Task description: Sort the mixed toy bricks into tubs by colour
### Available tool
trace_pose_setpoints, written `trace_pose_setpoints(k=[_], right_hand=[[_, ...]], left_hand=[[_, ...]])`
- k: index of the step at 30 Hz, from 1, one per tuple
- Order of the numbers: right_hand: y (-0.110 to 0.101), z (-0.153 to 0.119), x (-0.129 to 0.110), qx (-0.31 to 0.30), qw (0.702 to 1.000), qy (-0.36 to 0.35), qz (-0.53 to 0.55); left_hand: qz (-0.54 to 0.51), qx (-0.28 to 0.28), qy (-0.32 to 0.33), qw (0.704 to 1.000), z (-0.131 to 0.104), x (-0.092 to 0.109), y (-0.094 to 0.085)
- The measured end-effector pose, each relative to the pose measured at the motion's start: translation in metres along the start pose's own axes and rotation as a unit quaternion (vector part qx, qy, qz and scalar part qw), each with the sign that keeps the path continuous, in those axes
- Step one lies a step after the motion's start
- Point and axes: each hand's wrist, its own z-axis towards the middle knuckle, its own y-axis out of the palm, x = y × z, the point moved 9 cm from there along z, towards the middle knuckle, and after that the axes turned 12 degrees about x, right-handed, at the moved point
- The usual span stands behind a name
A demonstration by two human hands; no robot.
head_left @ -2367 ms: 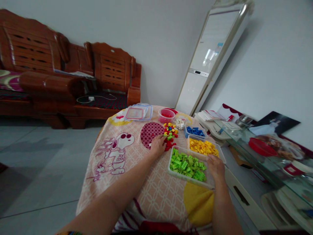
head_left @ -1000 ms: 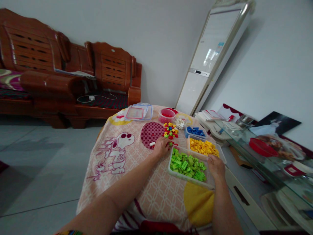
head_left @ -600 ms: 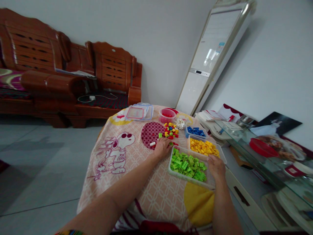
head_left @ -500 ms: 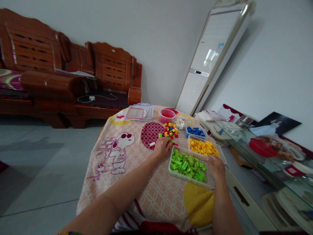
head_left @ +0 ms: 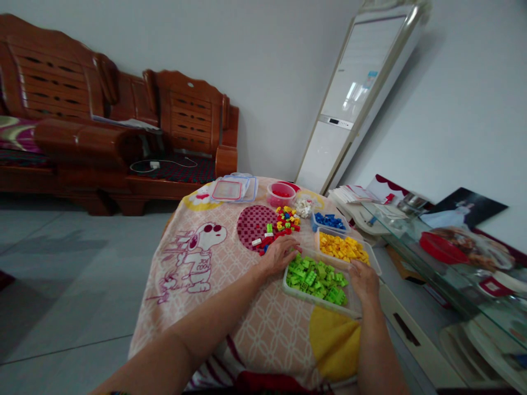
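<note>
My left hand (head_left: 280, 255) is over the upper left corner of a clear plastic box (head_left: 317, 303) of green building bricks (head_left: 316, 280). Its fingers stretch out to the right, and I see no brick held in them. At the box's right end, my right hand (head_left: 365, 280) grips the rim, fingertips close to the neighbouring box of yellow bricks (head_left: 343, 248). Just beyond my left hand lies a mixed pile of small bricks (head_left: 287, 218) in red, yellow and green. A white brick (head_left: 256, 242) and several red and blue ones lie left of the fingers.
Farther back on the cloth-covered table (head_left: 247, 307) stand a box of blue bricks (head_left: 329, 221), a round tub of red bricks (head_left: 281, 193) and a heap of white bricks (head_left: 303, 208). Lids (head_left: 228, 190) lie at the far left. A glass side table (head_left: 457, 274) stands to the right.
My left hand has moved from the loose bricks right and toward me, to the green box's corner. More red and blue bricks now show behind it. My right hand stays put.
</note>
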Motion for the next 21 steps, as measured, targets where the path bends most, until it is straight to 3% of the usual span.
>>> trace_pose_setpoints(k=[5, 11, 13, 16, 18, 21], right_hand=[[0.001, 0.0, 0.002, -0.005, 1.0, 0.01, -0.01], [0.0, 0.0, 0.0, -0.007, 1.0, 0.009, -0.015], [0.0, 0.0, 0.001, -0.009, 1.0, 0.013, -0.017], [0.001, -0.001, 0.0, -0.019, 1.0, 0.009, -0.014], [0.001, -0.001, 0.0, -0.019, 1.0, 0.005, -0.011], [0.0, 0.0, 0.0, -0.007, 1.0, 0.002, -0.006]], left_hand=[[0.045, 0.044, -0.042, 0.997, 0.003, -0.014, -0.01], [0.192, 0.1, -0.092, 0.972, 0.011, -0.041, -0.039], [0.243, 0.088, -0.124, 0.958, 0.011, -0.052, -0.044], [0.282, 0.025, -0.165, 0.945, 0.007, -0.066, -0.039], [0.297, -0.008, -0.172, 0.939, 0.005, -0.07, -0.034], [0.315, -0.011, -0.164, 0.935, 0.005, -0.07, -0.032]])
